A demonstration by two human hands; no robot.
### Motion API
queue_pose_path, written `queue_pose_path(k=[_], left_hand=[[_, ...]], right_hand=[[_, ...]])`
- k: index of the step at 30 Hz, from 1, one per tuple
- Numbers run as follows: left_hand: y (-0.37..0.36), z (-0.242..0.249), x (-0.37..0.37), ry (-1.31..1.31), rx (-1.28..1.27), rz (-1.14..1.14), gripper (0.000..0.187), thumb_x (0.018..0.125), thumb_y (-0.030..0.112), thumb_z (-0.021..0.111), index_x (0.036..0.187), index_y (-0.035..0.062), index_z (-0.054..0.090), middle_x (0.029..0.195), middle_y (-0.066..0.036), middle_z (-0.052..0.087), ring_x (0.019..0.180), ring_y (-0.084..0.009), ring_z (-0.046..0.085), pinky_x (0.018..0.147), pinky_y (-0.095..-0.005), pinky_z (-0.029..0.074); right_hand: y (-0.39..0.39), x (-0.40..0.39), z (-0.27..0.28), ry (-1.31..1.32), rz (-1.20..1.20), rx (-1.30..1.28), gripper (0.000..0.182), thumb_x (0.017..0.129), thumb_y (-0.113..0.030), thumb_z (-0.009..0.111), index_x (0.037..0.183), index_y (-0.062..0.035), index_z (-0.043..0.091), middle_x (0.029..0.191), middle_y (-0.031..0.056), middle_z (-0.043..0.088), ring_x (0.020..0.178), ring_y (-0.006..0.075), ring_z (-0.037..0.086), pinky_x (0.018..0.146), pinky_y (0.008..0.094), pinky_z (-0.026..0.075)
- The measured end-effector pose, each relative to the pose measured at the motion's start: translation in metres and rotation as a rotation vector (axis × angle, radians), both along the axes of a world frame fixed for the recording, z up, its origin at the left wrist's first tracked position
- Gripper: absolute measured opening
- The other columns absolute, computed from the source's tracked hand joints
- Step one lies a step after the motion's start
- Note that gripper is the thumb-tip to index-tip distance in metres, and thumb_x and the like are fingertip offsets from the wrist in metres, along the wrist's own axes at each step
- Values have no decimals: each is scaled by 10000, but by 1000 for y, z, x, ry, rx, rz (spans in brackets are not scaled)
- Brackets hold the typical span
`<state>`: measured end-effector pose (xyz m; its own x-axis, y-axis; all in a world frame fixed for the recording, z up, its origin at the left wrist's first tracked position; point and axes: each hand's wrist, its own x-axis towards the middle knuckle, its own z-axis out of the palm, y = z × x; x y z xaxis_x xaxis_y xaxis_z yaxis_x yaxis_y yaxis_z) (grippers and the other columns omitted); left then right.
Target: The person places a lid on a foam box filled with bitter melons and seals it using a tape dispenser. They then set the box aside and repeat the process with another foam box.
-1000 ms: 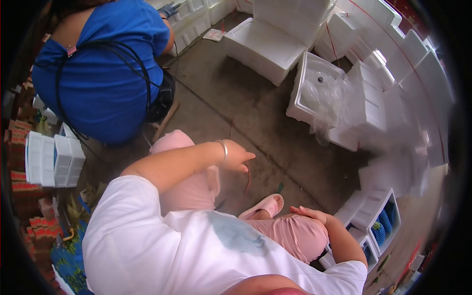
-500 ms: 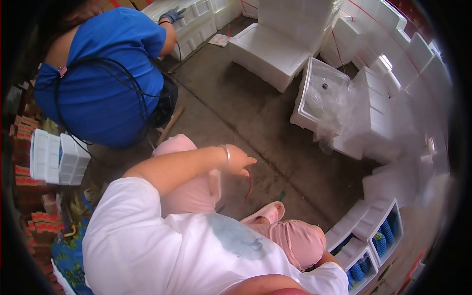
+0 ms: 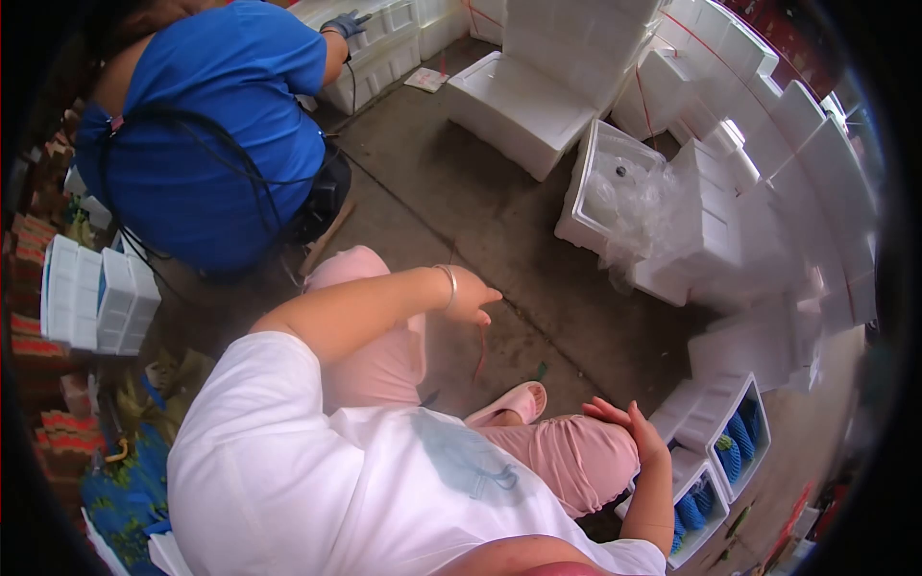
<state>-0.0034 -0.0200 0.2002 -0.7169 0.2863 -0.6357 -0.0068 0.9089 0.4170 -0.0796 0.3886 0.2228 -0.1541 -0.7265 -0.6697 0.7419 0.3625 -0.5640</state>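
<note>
My left hand, with a bangle at the wrist, hangs past my left knee with the forearm lying across it. Its index finger is stretched out and another finger points down, apart from it. A thin red strand shows just below the fingertips, over the floor. On my right knee, in pink trousers, rests my right hand, fingers extended and nothing in them. Beside that hand stand white foam boxes with blue net-wrapped items inside.
A person in a blue shirt crouches at upper left, a gloved hand on a foam box. An open foam box with clear plastic stands right of the concrete floor. More foam boxes are stacked behind.
My right hand has come into view and now lies on my right knee. My left hand keeps its pose. The whole view has shifted slightly.
</note>
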Motion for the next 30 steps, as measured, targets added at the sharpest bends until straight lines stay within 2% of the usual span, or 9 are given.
queue_pose_path(k=[5,8,10,13,14,15,23,30], left_hand=[[-5,-2,6,-14,-40,35,622,895,400,507,1399,79,335,1252,-161,551,1141,-323,528,952,-391,413],[-6,-11,11,-11,-52,39,620,899,408,498,1400,82,336,1260,-160,547,1157,-318,519,966,-387,404],[-5,-14,13,5,-54,48,618,900,413,493,1399,84,338,1259,-158,547,1161,-316,516,970,-387,401],[-1,-11,12,20,-65,-2,616,902,422,486,1400,91,340,1257,-156,550,1159,-315,519,966,-395,404],[1,-11,11,6,-76,-9,614,902,423,486,1400,94,341,1255,-156,551,1158,-316,520,962,-398,407],[2,-11,11,-12,-85,-17,613,902,423,485,1400,97,342,1253,-156,552,1157,-317,520,958,-401,410],[3,-13,10,-34,-72,27,608,893,428,496,1392,110,358,1223,-159,572,1129,-322,541,935,-409,426],[-1,-23,3,-42,-143,-31,605,892,430,494,1387,107,364,1201,-165,584,1114,-325,551,927,-409,431]], right_hand=[[-9,2,-15,-227,-56,109,642,946,-513,335,1355,-25,422,1410,127,406,1299,267,387,1108,380,264],[-11,1,-21,-319,-49,113,623,948,-489,355,1360,-26,413,1413,133,400,1303,276,381,1112,384,255],[-8,-3,-31,-405,-9,103,612,949,-467,389,1397,-52,360,1433,109,377,1305,248,378,1108,377,256],[0,-10,-60,-377,103,141,620,945,-457,409,1407,-49,339,1427,113,384,1287,242,402,1098,369,269],[-1,-6,-67,-263,191,182,682,926,-526,399,1419,-61,318,1424,140,382,1282,279,404,1091,400,272],[4,-9,-67,-260,191,180,682,926,-526,399,1419,-61,318,1424,140,382,1282,279,404,1091,400,272],[40,24,-90,-247,-47,88,711,909,-564,393,1412,-66,332,1416,154,388,1275,300,407,1086,417,278],[39,10,-99,-152,-264,-54,737,895,-598,387,1407,-70,345,1410,167,393,1270,318,410,1082,433,283]])
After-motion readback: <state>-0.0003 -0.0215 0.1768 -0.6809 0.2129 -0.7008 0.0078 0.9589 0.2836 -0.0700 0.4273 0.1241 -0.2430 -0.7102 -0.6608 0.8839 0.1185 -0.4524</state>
